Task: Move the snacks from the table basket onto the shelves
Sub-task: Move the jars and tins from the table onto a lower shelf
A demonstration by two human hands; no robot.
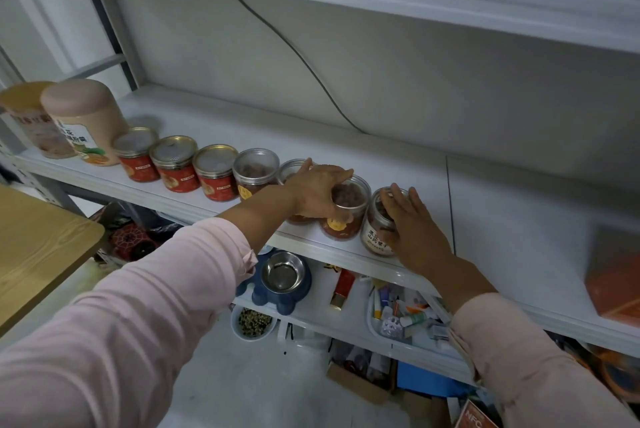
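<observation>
A row of snack jars stands along the front of the white shelf [346, 150]. My left hand [317, 190] is closed over the rim of a clear jar with a red label [346, 216]. My right hand [414, 230] grips the side of a clear jar with a beige label [375, 232] at the row's right end. Both jars rest upright on the shelf, side by side. Another clear jar [291, 168] is partly hidden behind my left hand. Left of it stand a clear jar [254, 173] and three red-labelled cans [175, 164]. The table basket is out of view.
Two tall pale canisters [83, 119] stand at the shelf's far left. An orange box [613, 285] sits at the shelf's right. A wooden table corner [38, 247] is at left. The lower shelf holds a steel pet bowl [282, 273] and a tray of small items [405, 316].
</observation>
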